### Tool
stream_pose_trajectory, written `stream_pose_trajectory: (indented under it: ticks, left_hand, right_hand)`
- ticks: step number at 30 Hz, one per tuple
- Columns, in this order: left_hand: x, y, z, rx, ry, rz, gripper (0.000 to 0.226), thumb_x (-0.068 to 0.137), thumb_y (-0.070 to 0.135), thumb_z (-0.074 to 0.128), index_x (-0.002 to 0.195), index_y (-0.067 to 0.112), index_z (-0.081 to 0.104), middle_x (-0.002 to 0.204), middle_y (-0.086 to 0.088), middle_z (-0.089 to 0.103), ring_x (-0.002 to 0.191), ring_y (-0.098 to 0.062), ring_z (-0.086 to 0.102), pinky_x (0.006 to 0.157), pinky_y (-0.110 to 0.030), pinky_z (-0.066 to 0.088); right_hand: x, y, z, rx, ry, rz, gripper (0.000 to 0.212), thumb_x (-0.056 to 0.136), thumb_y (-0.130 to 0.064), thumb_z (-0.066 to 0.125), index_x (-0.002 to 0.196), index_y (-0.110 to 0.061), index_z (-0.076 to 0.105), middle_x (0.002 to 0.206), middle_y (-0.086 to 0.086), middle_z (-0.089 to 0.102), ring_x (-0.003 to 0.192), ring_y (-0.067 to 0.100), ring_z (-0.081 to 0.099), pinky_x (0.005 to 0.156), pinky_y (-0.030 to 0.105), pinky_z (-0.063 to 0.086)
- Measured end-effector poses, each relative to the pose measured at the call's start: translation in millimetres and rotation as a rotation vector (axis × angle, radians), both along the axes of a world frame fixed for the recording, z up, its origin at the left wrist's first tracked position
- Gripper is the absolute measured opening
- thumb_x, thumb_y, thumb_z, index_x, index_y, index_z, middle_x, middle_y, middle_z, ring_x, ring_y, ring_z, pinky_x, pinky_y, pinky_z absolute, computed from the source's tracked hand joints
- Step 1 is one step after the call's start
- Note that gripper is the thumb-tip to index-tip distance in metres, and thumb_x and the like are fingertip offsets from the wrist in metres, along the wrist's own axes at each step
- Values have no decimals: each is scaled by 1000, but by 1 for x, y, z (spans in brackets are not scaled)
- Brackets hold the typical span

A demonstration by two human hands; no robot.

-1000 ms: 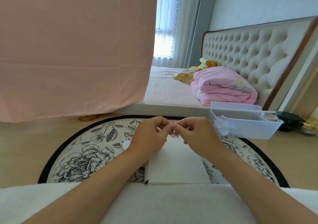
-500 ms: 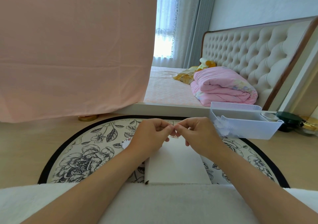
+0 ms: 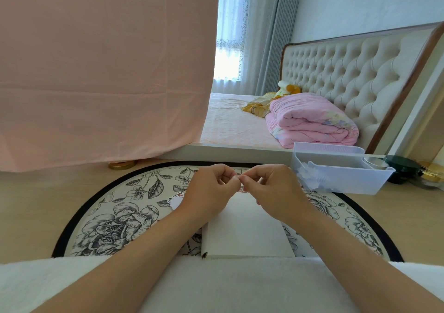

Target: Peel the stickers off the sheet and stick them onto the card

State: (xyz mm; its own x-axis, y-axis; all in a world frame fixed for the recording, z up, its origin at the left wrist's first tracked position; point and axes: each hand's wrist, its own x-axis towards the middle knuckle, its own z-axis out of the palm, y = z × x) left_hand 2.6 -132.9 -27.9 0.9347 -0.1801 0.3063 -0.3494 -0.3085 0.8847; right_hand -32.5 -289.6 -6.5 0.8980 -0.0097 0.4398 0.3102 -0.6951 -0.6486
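The sticker point(image 3: 242, 189) is a tiny pale scrap with a hint of pink. It is pinched where the two grips meet, and most of it is hidden behind the fingertips, so its shape and print are hard to make out. The left grip point(image 3: 211, 192) and the right grip point(image 3: 276, 190) are both narrow: thumb and forefinger are closed on the scrap, tips touching, and the other fingers are curled.

Directly beneath them lies the white card point(image 3: 245, 231). Its far end is hidden under the grips and its near edge meets a white fluffy cloth point(image 3: 240, 288).

Just left of the left grip, a white piece with a pink-red print point(image 3: 176, 201) shows from behind the wrist; I cannot tell whether it is the sheet.

All this rests on a round flowered mat point(image 3: 108, 216) on the pale desk point(image 3: 28, 204).

Right of the right grip stands a translucent bin point(image 3: 336, 180) with blurred white bits inside.
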Motion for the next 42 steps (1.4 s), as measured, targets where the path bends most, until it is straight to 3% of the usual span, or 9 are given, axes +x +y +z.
stream_pose_trajectory:
  ticks: [5, 12, 17, 21, 25, 29, 36, 39, 42]
  left_hand:
    - [0, 0, -1, -3, -29, -16, 12, 80, 31, 65, 71, 24, 68, 69, -6, 70, 60, -14, 57, 65, -45, 55]
    - [1, 3, -2, 47, -75, -44, 15, 86, 17, 66, 71, 22, 66, 56, 11, 56, 52, -3, 43, 50, -15, 35]
    - [2, 3, -2, 1, -49, -93, 14, 86, 13, 64, 73, 18, 67, 70, -8, 68, 58, -10, 49, 55, -27, 42]
    - [4, 2, -3, -25, -18, -99, 18, 90, 15, 61, 74, 22, 65, 77, -13, 69, 64, -15, 55, 58, -33, 46]
    - [4, 1, 1, -84, 75, -111, 17, 95, 10, 56, 84, 17, 67, 78, 3, 73, 69, -10, 63, 59, -28, 55]
    - [5, 3, 2, -153, 120, -149, 17, 100, 16, 56, 95, 13, 71, 86, 2, 76, 77, -12, 69, 62, -31, 59]
    - [1, -1, 1, -137, 87, -56, 7, 91, 14, 68, 87, 15, 74, 76, 4, 76, 72, -13, 73, 60, -31, 61]
    - [-1, -1, 3, -132, 74, -69, 5, 91, 20, 71, 89, 16, 73, 78, 3, 76, 74, -14, 73, 60, -30, 61]
    - [-2, -1, 5, -132, 94, -92, 7, 92, 23, 70, 91, 16, 71, 80, 3, 76, 75, -16, 73, 61, -33, 61]
  right_hand:
    - [-1, 2, 1, 20, 8, -25, 19, 86, -25, 70, 70, -32, 78, 57, -22, 65, 52, 2, 58, 56, 20, 50]
    - [2, 1, 3, 187, 129, 6, 18, 86, -16, 69, 71, -16, 78, 70, -1, 74, 47, 13, 60, 56, 35, 55]
    - [2, 0, 2, 291, 176, 38, 18, 88, -10, 67, 73, -11, 78, 69, 3, 74, 48, 14, 58, 46, 20, 45]
    - [3, -2, 2, 382, 263, 65, 15, 91, -14, 66, 81, -10, 77, 76, 5, 75, 52, 15, 59, 45, 24, 43]
    - [3, -3, 2, 415, 254, 80, 16, 92, -17, 65, 83, -10, 76, 77, 7, 74, 52, 14, 58, 45, 24, 43]
    - [5, -5, -1, 222, 106, 5, 18, 91, -20, 67, 74, -23, 75, 68, 0, 72, 48, 10, 59, 50, 20, 48]
    - [6, -6, -4, 86, 39, 19, 14, 89, -33, 67, 75, -34, 71, 65, -22, 66, 58, 21, 62, 64, 36, 56]
    - [7, -6, -5, 160, 36, 48, 4, 86, -35, 72, 82, -34, 72, 81, -18, 71, 64, 28, 65, 64, 41, 59]
    - [9, -10, -4, 243, 30, 55, 6, 85, -28, 78, 81, -33, 77, 85, -12, 73, 59, 24, 62, 56, 29, 54]
